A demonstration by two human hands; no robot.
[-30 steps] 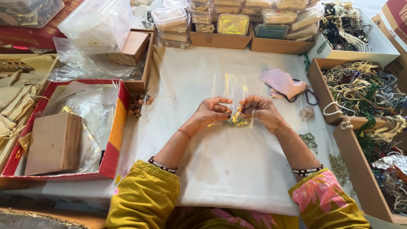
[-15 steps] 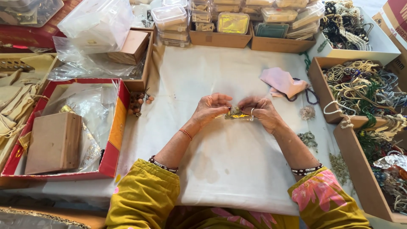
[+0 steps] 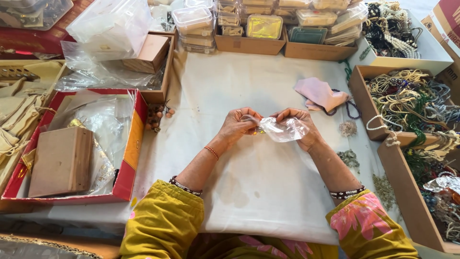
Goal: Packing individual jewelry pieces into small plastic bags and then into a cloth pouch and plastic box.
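Note:
Both of my hands meet over the middle of a white cloth-covered table (image 3: pixel 239 86). My left hand (image 3: pixel 238 124) and my right hand (image 3: pixel 301 125) together pinch a small clear plastic bag (image 3: pixel 282 129), crumpled and lying sideways between the fingers. A small yellowish item shows at the bag's left end, near my left fingertips. I wear yellow sleeves with pink flowers and beaded bracelets on both wrists.
A red box (image 3: pixel 129 158) with a brown box and plastic sits left. Cardboard trays of bead strings (image 3: pixel 407 96) line the right edge. Stacked clear containers (image 3: pixel 196 21) stand at the back. A pink cloth pouch (image 3: pixel 320 93) and small bead heaps (image 3: pixel 348 127) lie nearby.
The clear bag, held upright a second ago, has been folded down and now lies crumpled sideways between my hands. My hands stayed in the same place.

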